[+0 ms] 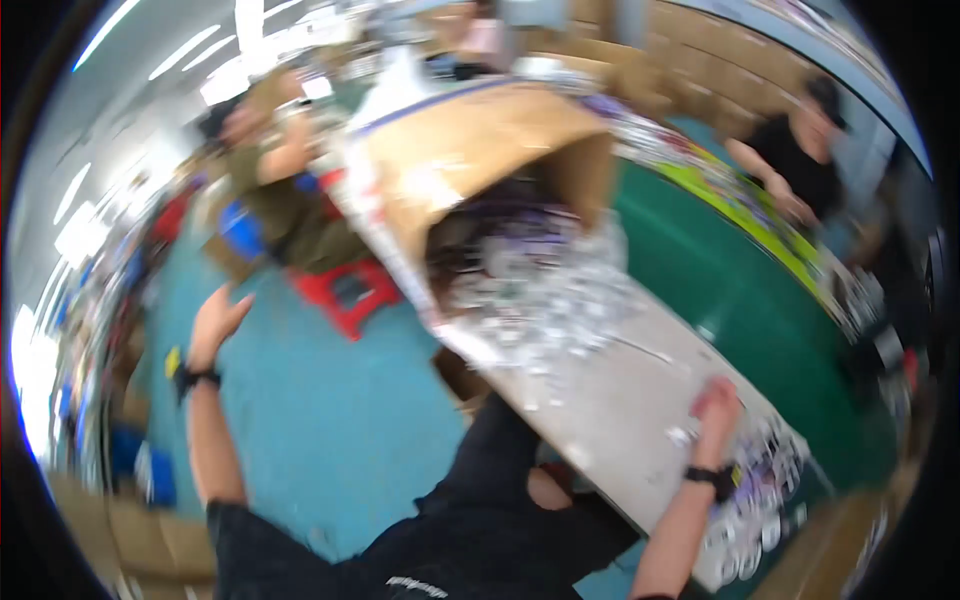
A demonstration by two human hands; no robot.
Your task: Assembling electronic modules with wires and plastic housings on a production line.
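Observation:
My left hand [215, 322] is held out over the floor at the left, thumb and fingers apart, with nothing in it. My right hand [717, 402] is above the pale worktable at the right, its fingers curled in and blurred; what they hold, if anything, I cannot make out. Small white pieces [682, 435] show just beside it. A large cardboard box [480, 140] lies tipped with its mouth toward me, and a heap of small clear and whitish parts [550, 300] spills from it onto the worktable [625, 400].
More small white and purple pieces [765, 470] lie by my right wrist. A green conveyor-like surface [700, 260] runs along the table's far side. A red stool [350, 300] stands on the blue-green floor [310, 420]. Co-workers sit at the left [290, 190] and right [800, 160].

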